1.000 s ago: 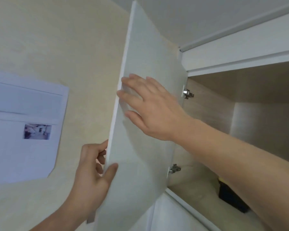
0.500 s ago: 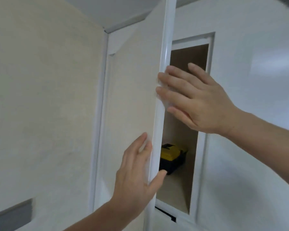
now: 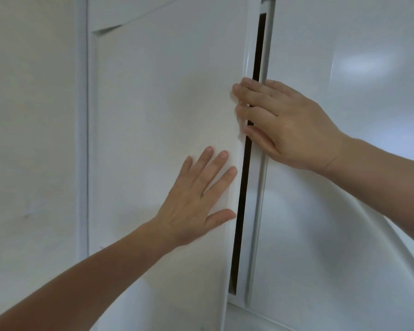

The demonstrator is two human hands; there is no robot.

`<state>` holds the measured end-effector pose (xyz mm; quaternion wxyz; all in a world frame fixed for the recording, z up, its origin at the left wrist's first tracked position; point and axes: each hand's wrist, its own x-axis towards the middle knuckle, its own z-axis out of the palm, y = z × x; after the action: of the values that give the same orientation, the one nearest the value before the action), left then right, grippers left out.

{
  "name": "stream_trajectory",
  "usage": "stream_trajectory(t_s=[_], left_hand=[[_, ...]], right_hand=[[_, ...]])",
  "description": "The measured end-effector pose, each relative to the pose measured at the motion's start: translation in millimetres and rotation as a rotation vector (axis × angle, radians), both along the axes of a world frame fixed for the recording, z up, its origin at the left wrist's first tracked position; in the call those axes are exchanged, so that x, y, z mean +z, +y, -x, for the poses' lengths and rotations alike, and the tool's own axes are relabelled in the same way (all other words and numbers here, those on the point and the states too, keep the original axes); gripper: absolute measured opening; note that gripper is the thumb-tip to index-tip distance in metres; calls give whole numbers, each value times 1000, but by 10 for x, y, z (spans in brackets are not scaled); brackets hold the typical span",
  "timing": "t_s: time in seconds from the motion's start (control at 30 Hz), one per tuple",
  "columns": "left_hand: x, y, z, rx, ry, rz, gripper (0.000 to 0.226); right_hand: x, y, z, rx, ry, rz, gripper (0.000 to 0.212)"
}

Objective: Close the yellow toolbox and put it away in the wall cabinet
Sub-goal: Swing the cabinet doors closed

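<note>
- I see my left hand [image 3: 196,201] laid flat on the outer face of the white cabinet door [image 3: 158,130], fingers spread wide and pointing up and to the right, the thumb stretched out towards the door's free edge.
- It grips nothing; the palm and fingers only lie against the panel.
- My right hand [image 3: 289,125] sits higher and to the right of the left one, palm turned away from me, its fingers [image 3: 249,90] reaching leftward across the opening so the tips touch the free edge of the door.
- This hand also holds nothing; the fingers lie loosely side by side, slightly bent, and the heel of the hand covers the white frame strip [image 3: 258,187] beside the opening.
- Between the two hands runs a narrow dark gap [image 3: 243,199], top to bottom, where the door stands just off the frame; the door is nearly shut but not fully.
- To the right of my right hand is another glossy white panel [image 3: 344,211] with soft light reflections.
- To the left of my left hand, past the hinge side of the door, is a pale cream wall [image 3: 29,139].
- The yellow toolbox cannot be seen: the slit between my hands shows only darkness, so I cannot tell where it sits from this view.
</note>
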<state>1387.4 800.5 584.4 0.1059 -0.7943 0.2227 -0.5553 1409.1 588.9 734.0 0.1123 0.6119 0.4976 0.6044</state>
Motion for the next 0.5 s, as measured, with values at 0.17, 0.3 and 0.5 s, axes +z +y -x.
stream_trajectory(t_s=[0.17, 0.3, 0.5], left_hand=[[16, -71, -374, 65, 42, -76, 71], [22, -148, -618, 118, 68, -63, 70], [109, -201, -472, 149, 222, -33, 68]], right_hand=[[-41, -63, -228, -142, 20, -38, 34], [-61, -60, -416, -222, 65, -34, 37], [-63, -16, -460, -214, 50, -44, 33]])
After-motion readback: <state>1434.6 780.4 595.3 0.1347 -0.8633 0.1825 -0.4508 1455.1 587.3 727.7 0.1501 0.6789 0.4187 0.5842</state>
